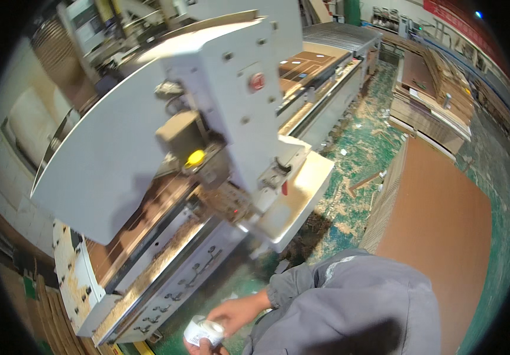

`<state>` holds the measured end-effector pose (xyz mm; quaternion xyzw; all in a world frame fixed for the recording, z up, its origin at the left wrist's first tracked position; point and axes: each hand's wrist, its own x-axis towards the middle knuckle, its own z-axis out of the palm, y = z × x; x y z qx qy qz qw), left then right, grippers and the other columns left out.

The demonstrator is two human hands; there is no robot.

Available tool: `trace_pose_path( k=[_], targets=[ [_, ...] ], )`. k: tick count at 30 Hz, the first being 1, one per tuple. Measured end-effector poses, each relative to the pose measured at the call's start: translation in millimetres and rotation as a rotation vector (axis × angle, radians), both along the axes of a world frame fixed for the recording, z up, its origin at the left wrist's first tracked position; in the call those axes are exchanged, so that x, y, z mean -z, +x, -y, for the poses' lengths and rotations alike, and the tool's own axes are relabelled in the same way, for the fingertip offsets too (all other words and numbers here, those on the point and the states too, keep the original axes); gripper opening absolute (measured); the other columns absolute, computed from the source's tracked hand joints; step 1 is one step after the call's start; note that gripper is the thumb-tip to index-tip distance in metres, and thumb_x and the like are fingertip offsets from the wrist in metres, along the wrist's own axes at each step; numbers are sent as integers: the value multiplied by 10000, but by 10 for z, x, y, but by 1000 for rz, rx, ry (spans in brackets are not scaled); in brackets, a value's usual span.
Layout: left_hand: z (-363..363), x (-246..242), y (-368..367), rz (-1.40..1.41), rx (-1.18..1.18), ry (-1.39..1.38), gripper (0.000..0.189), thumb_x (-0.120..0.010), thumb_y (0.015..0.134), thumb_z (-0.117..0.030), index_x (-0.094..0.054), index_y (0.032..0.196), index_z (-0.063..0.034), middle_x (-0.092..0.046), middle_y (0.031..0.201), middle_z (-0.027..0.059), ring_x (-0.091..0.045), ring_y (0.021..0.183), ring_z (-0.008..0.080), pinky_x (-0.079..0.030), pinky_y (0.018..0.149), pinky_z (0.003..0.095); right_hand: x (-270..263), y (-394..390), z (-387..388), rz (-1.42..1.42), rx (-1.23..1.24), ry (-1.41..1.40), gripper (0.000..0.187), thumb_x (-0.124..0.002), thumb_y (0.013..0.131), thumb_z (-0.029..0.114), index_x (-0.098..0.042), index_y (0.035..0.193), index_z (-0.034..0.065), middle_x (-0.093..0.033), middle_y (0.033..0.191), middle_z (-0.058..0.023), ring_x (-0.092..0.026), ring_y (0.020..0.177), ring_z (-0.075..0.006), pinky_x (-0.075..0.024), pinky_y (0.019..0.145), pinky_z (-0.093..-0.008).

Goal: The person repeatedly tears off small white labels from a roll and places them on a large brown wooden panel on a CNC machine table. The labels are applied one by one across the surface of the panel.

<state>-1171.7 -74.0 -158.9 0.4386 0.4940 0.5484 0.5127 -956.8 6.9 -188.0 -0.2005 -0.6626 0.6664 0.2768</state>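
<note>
At the bottom of the head view I hold a roll of white printed labels (204,332). My right hand (238,313), reaching in from a grey sleeve, has its fingers on the upper right side of the roll. Below it, my left hand (206,348) grips the roll's lower side with the thumb across its front. Most of the left hand is cut off by the picture's edge. Beyond both hands stands a large grey CNC router (233,111), whose long bed (184,270) is strewn with sawdust. Brown board (157,204) lies on the bed under the gantry.
Right of me is a tall stack of brown panels (437,222), with another board stack (432,97) beyond it. Sawdust and scraps litter the green floor (348,177). A red button (257,81) sits on the gantry. Wooden strips (53,315) lie at the lower left.
</note>
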Motion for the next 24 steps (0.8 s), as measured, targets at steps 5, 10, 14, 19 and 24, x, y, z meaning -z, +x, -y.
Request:
trace_pose_path(
  k=[5, 10, 14, 19, 24],
  targets=[
    [-233, -245, 564, 74, 165, 5, 531, -627, 959, -58, -468, 1450, 68, -627, 1354, 206, -646, 1206, 324, -524, 1028, 446, -185, 527, 237, -98, 197, -68, 707, -846, 882, 174, -513, 1476, -15, -639, 942, -2, -541, 808, -68, -470, 698, -275],
    [-542, -220, 849, -321, 313, 102, 393, -671, 955, -88, -625, 1329, 23, -650, 1209, 245, -685, 1086, 364, -548, 943, 430, -203, 943, 307, -98, 501, 20, 725, -867, 847, 178, -550, 1465, -32, -636, 999, -28, -554, 886, -81, -491, 763, -282],
    [-814, -237, 1340, 94, 444, 55, 644, -866, 882, -300, -532, 1347, -4, -656, 1201, 83, -676, 1040, 189, -543, 931, 345, -449, 1379, 450, -156, 606, -92, 662, -853, 870, 153, -576, 1433, -58, -646, 1032, -8, -558, 888, -63, -492, 766, -259],
    [-892, -493, 1957, 125, 620, 115, 811, -830, 733, -44, -486, 1465, 5, -614, 1327, 120, -638, 1194, 242, -528, 1044, 397, -785, 1958, 522, -110, 729, -238, 541, -813, 929, 112, -612, 1406, -45, -674, 1035, 19, -569, 894, -9, -482, 780, -209],
    [-956, -682, 2479, 78, 649, 140, 966, -826, 729, 37, -357, 1572, -16, -563, 1431, 155, -589, 1309, 277, -515, 1090, 423, -939, 2470, 555, -277, 697, -283, 498, -765, 965, 55, -592, 1413, -76, -710, 1222, -73, -648, 1077, -86, -537, 922, -253]
  ],
)
